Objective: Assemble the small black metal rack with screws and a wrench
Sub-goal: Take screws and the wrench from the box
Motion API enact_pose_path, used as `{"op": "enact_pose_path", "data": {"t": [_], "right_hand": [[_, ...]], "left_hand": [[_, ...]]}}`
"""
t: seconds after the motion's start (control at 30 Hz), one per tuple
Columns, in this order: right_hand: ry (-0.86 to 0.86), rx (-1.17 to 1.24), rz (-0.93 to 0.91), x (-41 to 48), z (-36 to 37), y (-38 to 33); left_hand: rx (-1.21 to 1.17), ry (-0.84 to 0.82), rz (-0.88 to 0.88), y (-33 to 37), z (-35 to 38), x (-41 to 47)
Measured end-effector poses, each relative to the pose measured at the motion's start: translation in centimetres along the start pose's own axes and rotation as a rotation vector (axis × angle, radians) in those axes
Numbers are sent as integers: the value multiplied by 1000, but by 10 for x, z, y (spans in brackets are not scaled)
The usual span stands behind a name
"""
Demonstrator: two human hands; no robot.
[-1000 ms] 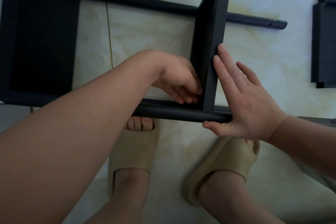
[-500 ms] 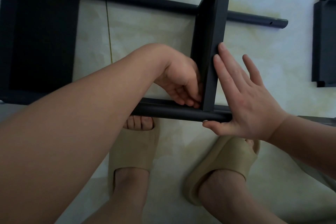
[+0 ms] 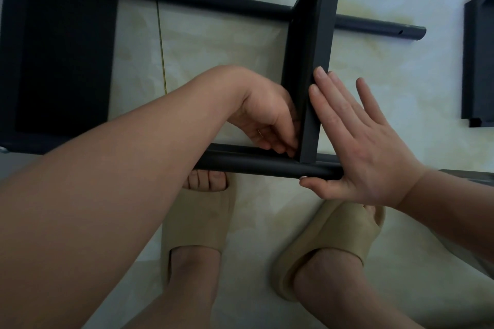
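The pale tiled floor (image 3: 387, 93) carries the part-built black rack (image 3: 61, 48), just beyond a pair of beige slippers (image 3: 197, 219). Its cross panel (image 3: 318, 35) meets the near tube (image 3: 254, 165). The right hand (image 3: 366, 152) presses flat, fingers straight, against that panel, thumb on the tube. The left hand (image 3: 267, 117) curls into the inner corner; whether it holds anything cannot be told.

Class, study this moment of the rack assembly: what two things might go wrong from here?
The left hand is tucked into the corner where the upright panel meets the front tube; a slipping panel might pinch it. Bare toes in an open slipper lie beside that tube; if it drops, it could hit them.
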State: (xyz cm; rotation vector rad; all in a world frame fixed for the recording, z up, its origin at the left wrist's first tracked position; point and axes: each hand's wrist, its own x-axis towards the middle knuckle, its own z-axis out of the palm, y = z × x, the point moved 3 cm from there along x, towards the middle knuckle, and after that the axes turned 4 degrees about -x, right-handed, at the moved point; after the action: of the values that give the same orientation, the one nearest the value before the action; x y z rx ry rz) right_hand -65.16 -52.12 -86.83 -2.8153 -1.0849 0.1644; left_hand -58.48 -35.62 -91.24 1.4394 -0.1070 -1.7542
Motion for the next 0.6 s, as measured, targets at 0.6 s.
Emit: {"op": "enact_pose_path", "data": {"t": [0.6], "right_hand": [[-15,25,11,0,-1,0]], "left_hand": [[-36,-16,-48,-2,-1,8]]}}
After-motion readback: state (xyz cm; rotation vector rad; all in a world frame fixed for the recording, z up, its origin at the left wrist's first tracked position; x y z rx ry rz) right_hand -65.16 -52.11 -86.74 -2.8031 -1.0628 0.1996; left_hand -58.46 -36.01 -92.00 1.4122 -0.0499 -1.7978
